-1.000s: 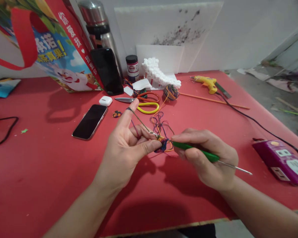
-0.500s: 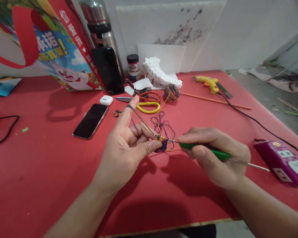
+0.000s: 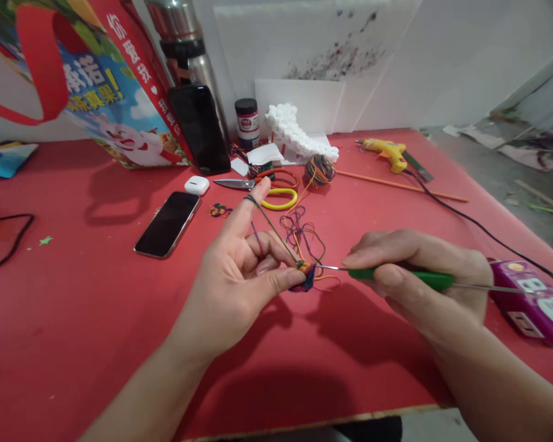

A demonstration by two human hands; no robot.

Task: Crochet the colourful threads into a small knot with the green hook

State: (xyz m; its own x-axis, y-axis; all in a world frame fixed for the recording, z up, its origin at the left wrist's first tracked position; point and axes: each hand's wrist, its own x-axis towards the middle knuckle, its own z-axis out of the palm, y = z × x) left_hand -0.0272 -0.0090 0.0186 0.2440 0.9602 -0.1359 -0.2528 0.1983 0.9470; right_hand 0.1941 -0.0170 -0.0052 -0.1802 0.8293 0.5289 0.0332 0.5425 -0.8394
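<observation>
Between thumb and fingers, my left hand (image 3: 239, 270) pinches a small multicoloured crochet piece (image 3: 308, 277). A dark strand of yarn (image 3: 276, 228) runs from its raised index finger down to the piece. My right hand (image 3: 424, 276) is closed around the green handle of a crochet hook (image 3: 399, 276), whose metal tip points left at the piece's right edge. Whether the tip sits in a loop is too small to tell. Loose yarn (image 3: 301, 230) lies tangled behind the piece and leads back to a variegated yarn ball (image 3: 319, 170).
Scissors (image 3: 279, 199) with red and yellow handles lie behind my left hand. Left of them are a phone (image 3: 168, 224) and a white earbud case (image 3: 196, 185). A yellow glue gun (image 3: 384, 153) rests at back right, its cord running past a purple power socket (image 3: 529, 301).
My right hand has moved right with the hook, drawing its tip back toward the crochet piece's right edge. My left hand and the piece have shifted slightly right.
</observation>
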